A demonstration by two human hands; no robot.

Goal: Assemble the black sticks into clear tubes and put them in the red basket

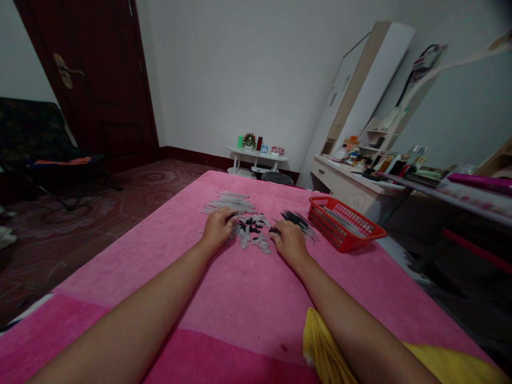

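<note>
Small black pieces (pixel 255 229) lie between the left hand (pixel 218 230) and right hand (pixel 290 242).

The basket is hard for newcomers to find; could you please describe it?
Find the pink cloth across the foreground. Near its right edge, to the right of the right hand, sits the basket. It is red, open-topped and pierced with holes, unlike the dark sticks lying beside it.
</note>
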